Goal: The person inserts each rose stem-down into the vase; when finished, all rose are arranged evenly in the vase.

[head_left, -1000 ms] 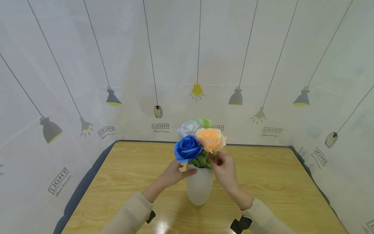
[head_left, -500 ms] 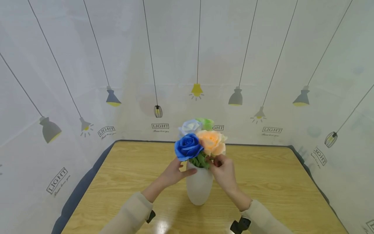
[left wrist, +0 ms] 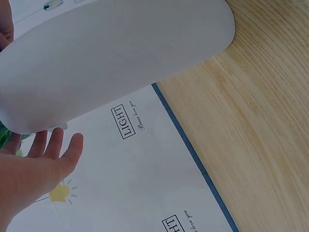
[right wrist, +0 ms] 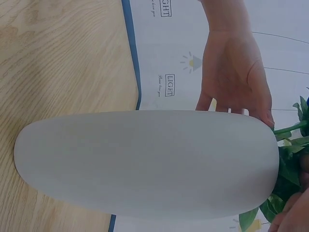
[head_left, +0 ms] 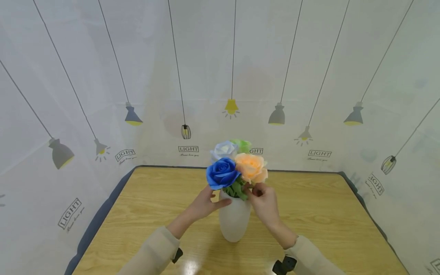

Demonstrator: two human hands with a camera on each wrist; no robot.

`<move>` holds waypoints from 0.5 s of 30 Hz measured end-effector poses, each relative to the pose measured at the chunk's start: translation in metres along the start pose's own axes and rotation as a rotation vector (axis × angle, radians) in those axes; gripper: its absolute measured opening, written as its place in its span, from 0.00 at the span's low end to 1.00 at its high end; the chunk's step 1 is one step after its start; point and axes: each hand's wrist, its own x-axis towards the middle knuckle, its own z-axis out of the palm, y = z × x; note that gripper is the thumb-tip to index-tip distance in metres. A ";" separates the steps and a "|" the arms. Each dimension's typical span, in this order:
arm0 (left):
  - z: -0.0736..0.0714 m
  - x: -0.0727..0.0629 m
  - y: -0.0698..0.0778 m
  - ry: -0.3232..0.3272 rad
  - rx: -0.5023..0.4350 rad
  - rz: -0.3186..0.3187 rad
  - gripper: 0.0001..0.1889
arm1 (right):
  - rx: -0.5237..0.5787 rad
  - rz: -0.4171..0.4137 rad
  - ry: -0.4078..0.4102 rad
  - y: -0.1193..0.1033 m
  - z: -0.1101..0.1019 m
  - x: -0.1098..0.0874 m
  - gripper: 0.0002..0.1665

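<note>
A white vase (head_left: 234,221) stands upright on the wooden table, holding artificial roses. A dark blue rose (head_left: 223,173) leans front left and a peach rose (head_left: 252,168) front right. Behind them are a pale blue rose (head_left: 224,150) and a green bloom (head_left: 243,145). My left hand (head_left: 203,204) steadies the vase near its rim, thumb in front and fingers around the far side. With bent fingers, my right hand (head_left: 265,202) pinches at the stem under the peach rose, beside the green leaves (head_left: 235,190). The leaves and flower heads partly hide its fingertips.
The wooden table (head_left: 154,191) has a dark blue edge strip (head_left: 99,217) along its sides. White curtains (head_left: 206,76) printed with lamps surround it at the back and both sides. A black wrist device (head_left: 284,264) sits by the right sleeve.
The peach rose has shifted slightly down and to the right, with my right hand at its stem. The blue rose has shifted slightly right. My left hand and the vase have stayed put.
</note>
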 end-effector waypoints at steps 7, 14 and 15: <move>0.000 -0.001 0.002 -0.003 0.017 -0.005 0.36 | 0.016 -0.031 -0.016 0.002 -0.006 -0.001 0.02; -0.003 -0.010 0.028 -0.014 0.001 -0.001 0.34 | -0.037 -0.011 -0.018 0.002 -0.023 -0.002 0.03; -0.003 -0.012 0.028 -0.009 0.002 0.001 0.34 | -0.044 -0.003 -0.019 0.003 -0.027 -0.002 0.03</move>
